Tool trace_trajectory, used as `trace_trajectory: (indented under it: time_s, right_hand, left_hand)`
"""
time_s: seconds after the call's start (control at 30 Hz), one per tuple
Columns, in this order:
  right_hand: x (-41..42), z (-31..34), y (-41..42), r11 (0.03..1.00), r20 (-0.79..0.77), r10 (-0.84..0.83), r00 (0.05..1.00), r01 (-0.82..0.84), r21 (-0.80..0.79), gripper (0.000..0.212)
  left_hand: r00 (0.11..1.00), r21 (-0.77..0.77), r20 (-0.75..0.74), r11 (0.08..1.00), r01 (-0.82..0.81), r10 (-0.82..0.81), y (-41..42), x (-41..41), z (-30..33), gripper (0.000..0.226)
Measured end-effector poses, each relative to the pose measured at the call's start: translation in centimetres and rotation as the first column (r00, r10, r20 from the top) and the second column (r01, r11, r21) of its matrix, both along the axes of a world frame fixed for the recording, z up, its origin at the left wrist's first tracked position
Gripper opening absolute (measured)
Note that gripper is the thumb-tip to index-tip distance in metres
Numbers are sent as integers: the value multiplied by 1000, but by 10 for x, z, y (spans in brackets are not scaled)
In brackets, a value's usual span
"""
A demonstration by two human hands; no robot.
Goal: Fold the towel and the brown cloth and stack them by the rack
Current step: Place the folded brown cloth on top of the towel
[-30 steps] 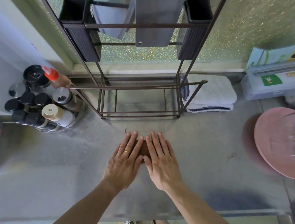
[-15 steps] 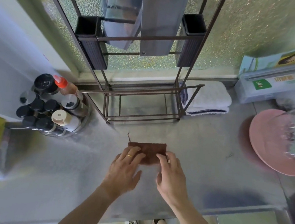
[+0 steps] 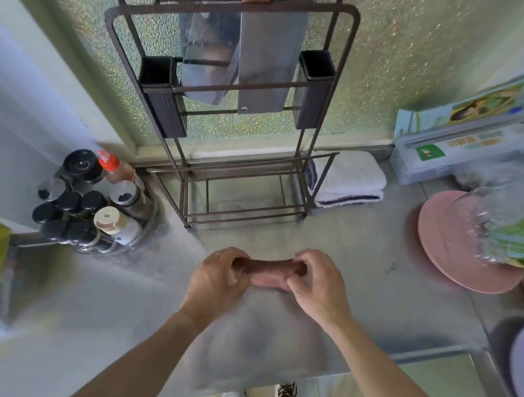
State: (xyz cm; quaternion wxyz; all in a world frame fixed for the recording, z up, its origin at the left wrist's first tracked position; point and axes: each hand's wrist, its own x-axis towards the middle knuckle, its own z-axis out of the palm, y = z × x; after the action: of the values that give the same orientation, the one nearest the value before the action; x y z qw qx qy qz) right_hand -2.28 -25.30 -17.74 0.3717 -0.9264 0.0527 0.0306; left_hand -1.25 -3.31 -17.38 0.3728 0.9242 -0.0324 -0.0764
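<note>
the folded brown cloth (image 3: 268, 272) is pinched at its two ends, the left hand (image 3: 218, 283) on one and the right hand (image 3: 316, 286) on the other, its long axis running left to right along the steel counter (image 3: 95, 303), near the front edge. the folded white towel (image 3: 347, 178) lies at the counter's back edge, touching the knife rack (image 3: 240, 176), under a pebbled glass pane.

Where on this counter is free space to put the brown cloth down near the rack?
Bare counter lies between the rack and both hands, and between the white towel and the pink plate. It is crowded left of the rack, where the spice bottles stand.
</note>
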Motion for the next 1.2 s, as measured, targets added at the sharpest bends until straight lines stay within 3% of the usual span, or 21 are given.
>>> trace_trajectory:
  time_s: [0.07,0.17,0.27,0.5,0.63,0.77,0.9,1.07,1.2]
  right_hand:
    - [1,14,-16,973,-174,-128,976,158,170,16]
    - [5,34,-46,885,-294,-223,929,320,339,13]
    - [18,52,-77,777,-343,-284,895,425,465,10]
    - [90,52,-167,654,-509,-249,824,531,539,42]
    - [144,45,-205,747,-403,-314,860,486,454,37]
    - [202,36,-210,886,-245,-306,920,370,280,27]
    - [235,27,-195,930,-163,-238,958,273,245,29]
    - [235,4,-188,976,-168,-144,975,169,141,26]
    - [228,-2,-189,996,-141,-83,986,88,30,29]
  left_hand:
    - [984,-242,-152,962,-128,93,-11,3,13,25]
    - [940,-503,-319,819,-275,120,-42,12,32,29]
    - [951,-595,-301,767,-241,65,-82,22,49,24]
    - [930,-464,-330,830,-309,162,-177,73,43,19]
    - [966,-323,-201,921,-220,160,-225,112,38,25]
    - [963,-208,-24,941,-267,268,-257,162,37,32]
    - [931,-64,-35,929,-364,363,-261,193,35,33]
    - [935,127,-105,937,-324,338,-260,193,17,36]
    - [957,239,-28,932,-274,289,-262,188,9,33]
